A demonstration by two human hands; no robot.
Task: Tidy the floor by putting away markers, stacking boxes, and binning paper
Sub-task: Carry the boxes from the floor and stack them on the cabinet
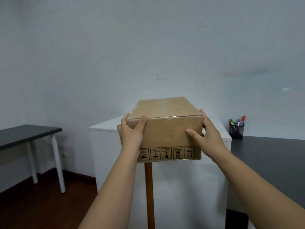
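A brown cardboard box [166, 128] with black handling symbols along its lower front is held up in front of me. My left hand [131, 131] grips its left side, thumb on the front near the top edge. My right hand [205, 133] grips its right side, thumb on the front face. The box hangs in front of a white cabinet [105, 146], its bottom below the cabinet's top. A black mesh cup [236, 130] with several markers stands on the dark desk at the right.
A thin wooden pole [149, 194] stands upright below the box, before the cabinet. A dark desk [270, 159] runs along the right. A dark table with white legs [28, 136] is at the left. Brown wood floor [46, 207] lies between them.
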